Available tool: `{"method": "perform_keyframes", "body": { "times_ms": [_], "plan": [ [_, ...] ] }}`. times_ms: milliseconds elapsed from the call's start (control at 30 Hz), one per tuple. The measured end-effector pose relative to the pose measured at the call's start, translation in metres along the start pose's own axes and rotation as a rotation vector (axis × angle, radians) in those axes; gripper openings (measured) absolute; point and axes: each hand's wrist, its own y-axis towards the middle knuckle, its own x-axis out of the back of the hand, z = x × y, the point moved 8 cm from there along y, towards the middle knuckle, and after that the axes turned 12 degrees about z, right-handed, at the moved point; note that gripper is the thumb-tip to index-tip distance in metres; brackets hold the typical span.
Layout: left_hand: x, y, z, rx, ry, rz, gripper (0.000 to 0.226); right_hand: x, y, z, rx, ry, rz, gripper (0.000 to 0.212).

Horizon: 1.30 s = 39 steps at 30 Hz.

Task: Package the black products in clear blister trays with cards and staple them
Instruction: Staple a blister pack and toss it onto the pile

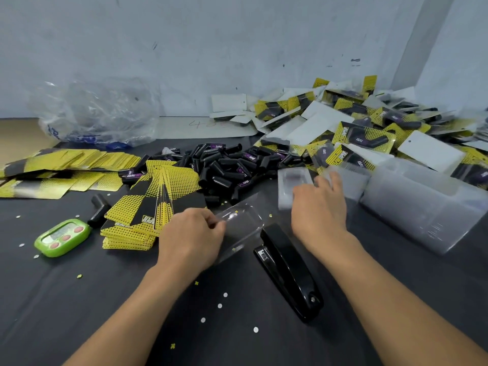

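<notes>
Left hand [192,233] pinches a clear blister tray [243,220] on the table [79,313]. Right hand [319,207], blurred, apparently touches a stack of trays [290,180] past the black stapler [287,270]; grip unclear

Table cover [79,313]: dark grey, matt, cloth or thin sheet, cannot tell which; faint creases.
Stapler [287,270]: black, high gloss, smooth; small metal rivet near the rear.
Clear tray [243,223]: thin transparent plastic, bright highlights.
Stack of trays [422,207]: same plastic, milky where layered.
Cards [137,215]: printed paper board, yellow and black, slight sheen.
Black products [219,167]: smooth plastic, satin.
Timer [62,237]: glossy green plastic.
Bag [97,109]: crinkled clear film.
Wall [211,48]: matt paint, scuffed.
</notes>
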Motion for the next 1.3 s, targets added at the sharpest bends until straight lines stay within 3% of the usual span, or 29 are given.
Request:
{"method": "perform_keyframes", "body": {
  "times_ms": [100, 200, 267, 333, 433, 533, 700, 833, 1000, 1067, 1200, 1300],
  "plan": [
    [0.007, -0.003, -0.006, -0.019, -0.057, -0.028, 0.040, -0.006, -0.001, 0.004, 0.072, 0.040, 0.101, 0.044],
    [0.025, -0.007, -0.006, 0.006, 0.037, -0.173, 0.052, 0.019, -0.007, 0.007, 0.184, 0.382, -0.051, 0.064],
    [0.037, -0.007, -0.005, -0.037, -0.005, -0.255, 0.047, 0.032, -0.012, 0.005, 0.202, 0.640, -0.111, 0.056],
    [0.039, -0.001, -0.004, -0.101, 0.043, -0.257, 0.032, 0.036, -0.016, 0.008, 0.205, 0.726, -0.116, 0.043],
    [0.021, 0.012, 0.008, -0.060, 0.264, -0.006, 0.047, 0.028, -0.017, 0.019, 0.226, 0.785, 0.013, 0.031],
    [0.012, 0.017, 0.020, -0.074, 0.281, 0.141, 0.066, 0.024, -0.019, 0.029, 0.264, 0.768, 0.083, 0.026],
    [0.017, 0.020, 0.025, -0.113, 0.348, 0.139, 0.074, 0.022, -0.018, 0.043, 0.313, 0.619, 0.160, 0.017],
    [0.022, 0.014, 0.020, -0.106, 0.368, 0.022, 0.062, 0.006, -0.015, 0.046, 0.313, 0.577, 0.292, 0.037],
    [0.040, 0.001, -0.001, -0.243, 0.052, -0.164, 0.036, 0.011, -0.008, 0.054, 0.365, 0.548, 0.392, 0.017],
    [0.032, -0.005, -0.014, -0.325, -0.073, -0.067, 0.044, 0.014, -0.002, 0.057, 0.375, 0.566, 0.420, 0.018],
    [0.000, -0.013, -0.030, -0.423, -0.026, 0.133, 0.064, 0.035, 0.024, 0.051, 0.261, 0.626, 0.190, 0.022],
    [-0.013, -0.014, -0.034, -0.443, 0.060, 0.134, 0.066, 0.025, 0.047, 0.074, 0.234, 0.444, 0.295, 0.018]
  ]
}}
